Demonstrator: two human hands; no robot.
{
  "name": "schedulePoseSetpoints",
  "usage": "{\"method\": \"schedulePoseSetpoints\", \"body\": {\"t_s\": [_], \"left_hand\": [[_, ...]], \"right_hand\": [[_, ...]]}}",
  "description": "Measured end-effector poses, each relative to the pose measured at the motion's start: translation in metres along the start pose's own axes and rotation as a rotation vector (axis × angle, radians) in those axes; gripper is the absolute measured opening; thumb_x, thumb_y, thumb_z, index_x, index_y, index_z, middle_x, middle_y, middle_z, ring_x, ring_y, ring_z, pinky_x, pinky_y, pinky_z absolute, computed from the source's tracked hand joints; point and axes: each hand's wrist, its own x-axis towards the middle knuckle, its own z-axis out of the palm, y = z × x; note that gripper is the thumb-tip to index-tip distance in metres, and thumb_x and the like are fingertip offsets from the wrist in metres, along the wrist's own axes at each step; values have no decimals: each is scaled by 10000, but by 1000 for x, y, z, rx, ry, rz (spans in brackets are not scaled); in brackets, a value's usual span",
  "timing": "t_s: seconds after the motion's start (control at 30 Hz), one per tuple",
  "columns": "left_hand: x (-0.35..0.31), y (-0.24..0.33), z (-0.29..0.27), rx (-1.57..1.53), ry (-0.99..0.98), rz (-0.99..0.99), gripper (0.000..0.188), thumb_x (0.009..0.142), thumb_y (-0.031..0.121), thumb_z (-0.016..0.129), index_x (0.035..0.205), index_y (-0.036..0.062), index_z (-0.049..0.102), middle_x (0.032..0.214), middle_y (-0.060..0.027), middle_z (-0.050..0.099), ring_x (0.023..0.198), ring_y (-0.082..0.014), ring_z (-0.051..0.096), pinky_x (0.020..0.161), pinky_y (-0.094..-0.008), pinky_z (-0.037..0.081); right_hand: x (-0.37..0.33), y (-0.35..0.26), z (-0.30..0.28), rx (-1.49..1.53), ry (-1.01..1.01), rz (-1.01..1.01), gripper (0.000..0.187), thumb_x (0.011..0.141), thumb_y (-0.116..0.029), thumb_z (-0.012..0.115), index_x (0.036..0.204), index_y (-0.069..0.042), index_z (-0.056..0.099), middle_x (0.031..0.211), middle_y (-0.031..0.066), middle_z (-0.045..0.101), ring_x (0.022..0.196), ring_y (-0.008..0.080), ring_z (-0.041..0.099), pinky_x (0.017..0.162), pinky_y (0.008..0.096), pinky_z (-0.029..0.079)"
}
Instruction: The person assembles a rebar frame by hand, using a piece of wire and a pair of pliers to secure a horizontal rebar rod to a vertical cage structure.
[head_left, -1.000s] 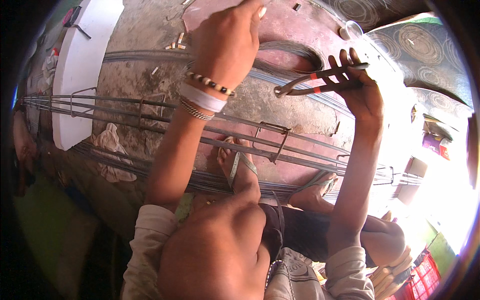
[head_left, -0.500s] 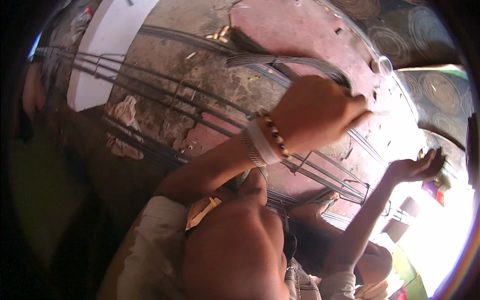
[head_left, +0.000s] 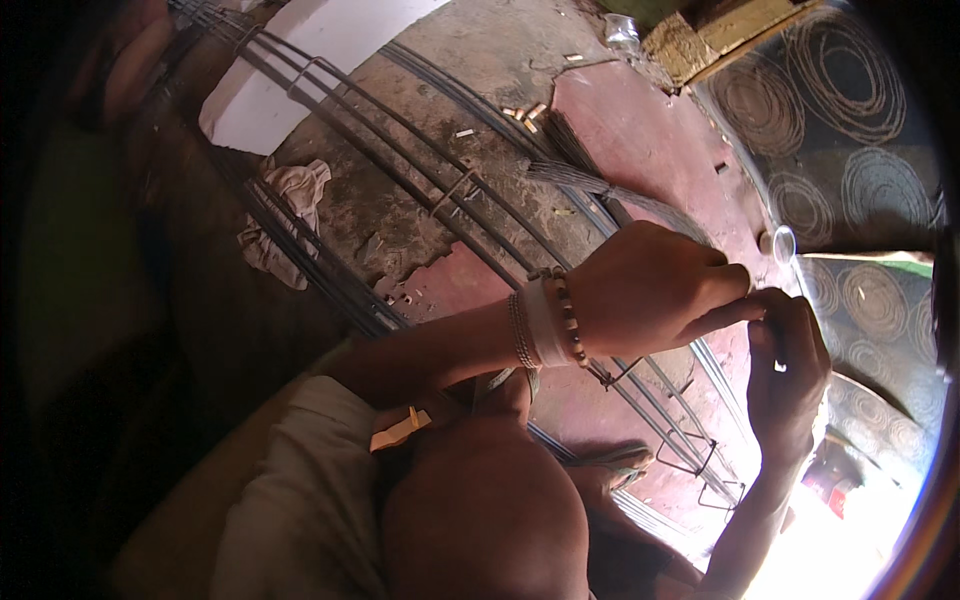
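My left hand (head_left: 655, 290), with beaded and chain bracelets and a white band at the wrist, is closed in a pinch above the rebar frame (head_left: 440, 205). Its fingertips meet those of my right hand (head_left: 790, 365), whose fingers are curled in. Whatever lies between the fingertips is too small or hidden to make out. A bundle of thin wires (head_left: 575, 178) passes behind my left hand; I cannot tell whether the hand touches it. The frame is long dark bars joined by bent wire loops, running from upper left to lower right past my knee.
Another person's hand (head_left: 138, 60) is near the bars at the upper left. A white slab (head_left: 290, 75), a crumpled cloth (head_left: 300, 190) and more bars lie on the floor. A clear cup (head_left: 783, 244) stands by a circle-patterned cloth (head_left: 855, 85).
My right hand has come up and inward, and its fingers now meet those of my left hand. The view has shifted, so the floor and bars appear lower and farther right.
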Motion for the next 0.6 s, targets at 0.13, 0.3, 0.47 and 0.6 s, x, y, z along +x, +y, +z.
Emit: {"method": "schedulePoseSetpoints", "body": {"t_s": [0.13,0.3,0.47,0.6], "left_hand": [[-17,-19,-25,13,-109,-19,240,941,336,656,888,103,640,663,-77,616,627,-290,655,548,-425,490],[-24,-43,-41,123,-152,141,272,946,348,647,825,105,666,670,-65,626,597,-281,645,538,-404,494],[-32,-38,-48,148,-158,80,329,950,341,644,726,101,624,638,-43,598,540,-246,611,519,-395,479],[-37,-40,-45,102,-174,27,359,950,349,647,695,103,591,631,-44,580,558,-247,596,553,-390,485]], "right_hand": [[12,4,9,211,-72,8,114,888,-17,663,992,-26,711,780,93,627,662,204,600,608,329,463],[23,0,12,269,-251,61,161,888,-46,692,1040,-20,738,745,117,655,630,191,595,604,325,459],[30,3,34,409,-249,166,177,932,-67,644,1061,20,730,901,155,738,800,194,701,738,308,532],[27,9,36,389,-348,204,180,950,-95,629,1070,1,723,839,138,730,732,149,650,705,304,510]]}}
